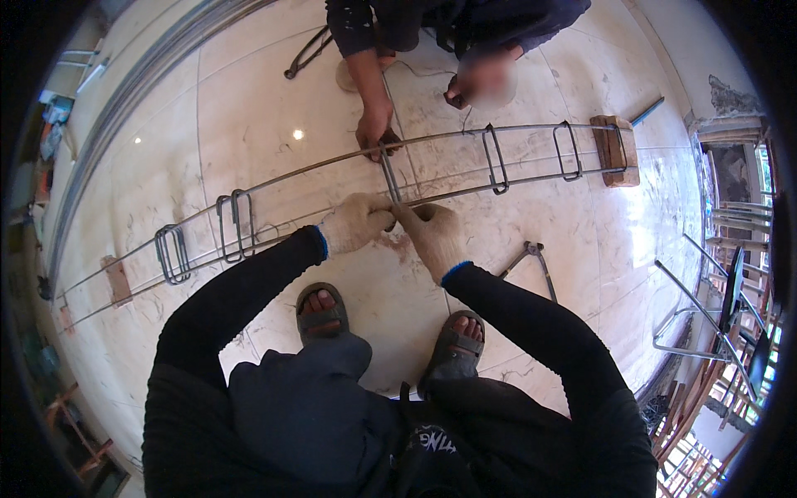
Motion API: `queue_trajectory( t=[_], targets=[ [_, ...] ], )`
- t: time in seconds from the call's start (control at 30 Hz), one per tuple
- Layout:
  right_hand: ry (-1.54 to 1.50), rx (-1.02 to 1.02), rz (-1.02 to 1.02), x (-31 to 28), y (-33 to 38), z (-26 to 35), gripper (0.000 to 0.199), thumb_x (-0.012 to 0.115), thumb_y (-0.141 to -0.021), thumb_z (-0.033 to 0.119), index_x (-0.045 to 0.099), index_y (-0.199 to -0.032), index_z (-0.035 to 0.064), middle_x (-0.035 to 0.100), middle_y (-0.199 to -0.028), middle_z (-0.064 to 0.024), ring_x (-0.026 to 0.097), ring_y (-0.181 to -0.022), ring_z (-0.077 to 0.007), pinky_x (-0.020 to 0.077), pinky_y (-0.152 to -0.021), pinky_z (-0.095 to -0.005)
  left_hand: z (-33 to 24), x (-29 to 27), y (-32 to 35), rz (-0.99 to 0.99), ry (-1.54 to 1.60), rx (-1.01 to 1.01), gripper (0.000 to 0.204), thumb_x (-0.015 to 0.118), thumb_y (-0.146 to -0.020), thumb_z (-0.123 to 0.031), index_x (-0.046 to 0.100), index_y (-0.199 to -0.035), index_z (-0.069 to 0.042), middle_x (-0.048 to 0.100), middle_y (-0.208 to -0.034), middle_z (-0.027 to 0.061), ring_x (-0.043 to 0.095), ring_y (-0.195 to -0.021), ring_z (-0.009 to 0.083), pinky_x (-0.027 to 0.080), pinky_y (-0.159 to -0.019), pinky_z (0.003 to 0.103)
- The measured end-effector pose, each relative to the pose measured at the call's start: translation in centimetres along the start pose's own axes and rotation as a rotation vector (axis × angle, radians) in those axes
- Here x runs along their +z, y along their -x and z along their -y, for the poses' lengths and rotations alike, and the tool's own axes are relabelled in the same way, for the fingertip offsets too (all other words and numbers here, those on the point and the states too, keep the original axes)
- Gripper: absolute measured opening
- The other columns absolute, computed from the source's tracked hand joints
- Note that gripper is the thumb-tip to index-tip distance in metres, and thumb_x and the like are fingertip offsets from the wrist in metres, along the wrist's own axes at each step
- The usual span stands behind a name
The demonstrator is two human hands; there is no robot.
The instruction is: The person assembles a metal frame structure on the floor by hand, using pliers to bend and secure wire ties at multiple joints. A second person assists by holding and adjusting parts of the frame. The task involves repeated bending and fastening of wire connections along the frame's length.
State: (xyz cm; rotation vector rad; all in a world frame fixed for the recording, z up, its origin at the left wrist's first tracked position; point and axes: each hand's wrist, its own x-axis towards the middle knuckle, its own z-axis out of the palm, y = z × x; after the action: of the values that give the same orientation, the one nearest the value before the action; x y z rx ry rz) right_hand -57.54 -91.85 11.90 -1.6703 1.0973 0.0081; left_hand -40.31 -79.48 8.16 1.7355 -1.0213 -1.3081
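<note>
Centrally in the frame, both gloved hands, left hand (355, 222) and right hand (433, 236), pinch a grey rectangular steel stirrup (389, 178) on the long, stiff, probably heavy rebar cage (515, 176), best gripped at its bars.

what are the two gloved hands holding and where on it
Both the left hand and right hand grip the near end of the metal stirrup, where it crosses the nearer long steel bar.

gloves (355, 222): off-white knit, blue cuffs
sleeves (249, 290): black
sandals (322, 314): grey
floor (249, 108): glossy cream tile, faint veining
rebar cage (498, 158): dark grey steel
wood block (613, 149): brown
</note>
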Motion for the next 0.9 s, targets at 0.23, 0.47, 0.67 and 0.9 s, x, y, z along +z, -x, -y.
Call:
queue_trajectory(
  t=[0.23, 0.47, 0.67, 0.9],
  targets=[
    [-0.121, -0.012, 0.008, 0.9, -0.9, -3.3, 0.035, 0.08, -0.101, 0.03, 0.082, -0.106, -0.0051, 0.081, -0.085, -0.0152, 0.075, -0.075, -0.0213, 0.0597, -0.071, -0.0402, -0.8, -0.8, -0.7, 0.058, -0.023, -0.035, 0.033, 0.062, -0.112, -0.028, 0.076, -0.113, 0.002, 0.074, -0.095, 0.0078, 0.067, -0.092, 0.0168, 0.056, -0.089, 0.037],
    [0.011, -0.132, 0.017, 2.6, -1.5, -3.4, 0.032, 0.078, -0.102, 0.031, 0.08, -0.102, -0.0013, 0.081, -0.087, -0.0185, 0.077, -0.076, -0.0295, 0.0587, -0.071, -0.0431, -3.5, 1.3, -0.8, -0.063, 0.225, -0.164, 0.034, 0.059, -0.115, -0.026, 0.074, -0.107, 0.003, 0.073, -0.095, 0.0071, 0.068, -0.084, 0.0166, 0.058, -0.079, 0.035],
    [0.055, -0.282, -0.063, 1.1, -0.3, -3.9, 0.033, 0.071, -0.105, 0.03, 0.08, -0.103, -0.001, 0.081, -0.092, -0.0193, 0.079, -0.081, -0.0319, 0.06, -0.077, -0.0445, -2.6, 4.9, 1.1, -0.322, 0.267, -0.116, 0.038, 0.059, -0.115, -0.031, 0.072, -0.107, 0.003, 0.072, -0.092, 0.0115, 0.066, -0.081, 0.0214, 0.056, -0.079, 0.038],
    [-0.035, -0.171, 0.37, -3.3, -1.5, -2.2, 0.021, 0.06, -0.108, 0.011, 0.076, -0.118, 0.0017, 0.08, -0.103, -0.0135, 0.077, -0.081, -0.0196, 0.0595, -0.071, -0.0339, -4.6, 7.8, 3.5, -0.391, 0.174, -0.123, 0.042, 0.057, -0.117, -0.035, 0.072, -0.106, 0.003, 0.07, -0.085, 0.0201, 0.068, -0.08, 0.0308, 0.055, -0.079, 0.046]
  ],
)
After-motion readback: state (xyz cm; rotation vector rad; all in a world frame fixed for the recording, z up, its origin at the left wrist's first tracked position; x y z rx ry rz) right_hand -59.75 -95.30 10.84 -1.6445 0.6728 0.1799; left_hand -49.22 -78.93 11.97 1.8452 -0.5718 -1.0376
